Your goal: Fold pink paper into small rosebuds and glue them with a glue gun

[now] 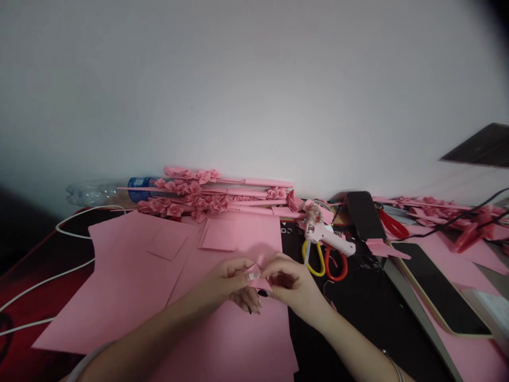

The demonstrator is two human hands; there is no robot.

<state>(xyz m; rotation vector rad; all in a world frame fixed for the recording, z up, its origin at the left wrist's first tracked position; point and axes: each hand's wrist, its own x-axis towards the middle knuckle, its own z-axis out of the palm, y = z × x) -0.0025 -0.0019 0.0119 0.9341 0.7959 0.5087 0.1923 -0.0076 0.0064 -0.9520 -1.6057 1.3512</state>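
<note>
Between my two hands is a small folded piece of pink paper (260, 282), held above larger pink sheets. My left hand (234, 281) pinches its left side with the thumb on top, the other fingers curled below. On the other side, my right hand (290, 278) grips the paper's right edge between thumb and fingers. Part of the piece is hidden behind my fingers. Under and beyond my hands lie a large pink sheet (238, 339) and a stack of small pink squares (218, 235). Another small pink square (167, 243) rests on the sheet further left.
Pink paper flowers on rolled stems (210, 203) lie along the wall beside a plastic bottle (99, 192). To the right are a glue gun (328, 237), scissors with yellow and red handles (337, 268), a black phone (365, 215) and a larger phone (441, 286). White cable (47, 278) crosses the left side.
</note>
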